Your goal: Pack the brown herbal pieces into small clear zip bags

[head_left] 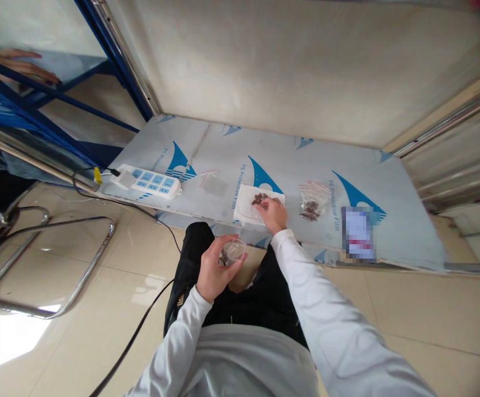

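Observation:
My left hand is wrapped round a small clear plastic cup, held above my lap in front of the table edge. Some dark bits show in the cup's lower part. On a white paper napkin lies a small pile of reddish-brown pieces, too small to name. My right hand reaches down to this pile with its fingertips pinched together at the pieces. To the right of the napkin is a clear zip bag with more brown pieces inside.
A white power strip with a cable lies on the film-covered table at left. Near it is a clear zip bag. A blurred-out phone-like object lies at right. A metal chair frame stands left; another person's hand shows upper left.

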The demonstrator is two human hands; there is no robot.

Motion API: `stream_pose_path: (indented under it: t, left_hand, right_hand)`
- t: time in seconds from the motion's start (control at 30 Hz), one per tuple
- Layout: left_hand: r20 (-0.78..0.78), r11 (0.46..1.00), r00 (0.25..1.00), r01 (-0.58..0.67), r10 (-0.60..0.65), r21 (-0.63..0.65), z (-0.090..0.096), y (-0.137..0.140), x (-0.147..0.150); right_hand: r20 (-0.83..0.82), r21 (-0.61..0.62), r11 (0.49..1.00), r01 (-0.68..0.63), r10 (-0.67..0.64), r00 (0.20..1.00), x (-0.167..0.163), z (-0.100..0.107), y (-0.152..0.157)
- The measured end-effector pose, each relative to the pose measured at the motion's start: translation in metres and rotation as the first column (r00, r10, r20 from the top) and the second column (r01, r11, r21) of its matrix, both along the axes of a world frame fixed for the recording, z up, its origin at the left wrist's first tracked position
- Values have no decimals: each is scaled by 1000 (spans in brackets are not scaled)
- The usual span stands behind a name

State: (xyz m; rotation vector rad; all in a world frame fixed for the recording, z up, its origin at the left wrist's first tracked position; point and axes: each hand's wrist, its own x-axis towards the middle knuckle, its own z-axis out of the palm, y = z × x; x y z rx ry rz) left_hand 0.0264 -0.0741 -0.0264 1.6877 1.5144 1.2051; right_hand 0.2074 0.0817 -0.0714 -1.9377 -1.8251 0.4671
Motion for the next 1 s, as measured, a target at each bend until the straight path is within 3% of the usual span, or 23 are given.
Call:
stream_pose_path:
  t: [0.43, 0.57, 0.63, 0.73, 0.87, 1.0]
  left_hand:
    - [19, 1000, 1000, -4, 4, 0, -3, 5, 0]
    - [39, 1000, 999, -18, 17, 19, -1, 5, -2]
    - [51, 999, 999, -10, 8, 31, 2, 5, -3]
    - [77, 998, 997, 24, -29, 59, 5, 3, -3]
    - [117, 990, 989, 82, -95, 112, 9, 3, 1]
    - [65, 985, 991, 107, -116, 135, 13, 3, 8]
  right_hand:
    - [1, -2, 995, 100, -100, 995, -7, 4, 0]
    - [-81, 58, 995, 83, -78, 994, -2, 31, -25]
    - [-189, 173, 985, -4, 37, 981, 0, 59, -54]
    - [-239, 310, 905, -292, 371, 897, -1, 107, -101]
    - [-1, 218, 770, -600, 615, 789, -10, 144, -134]
    - [216, 65, 736, -673, 648, 730, -13, 147, -134]
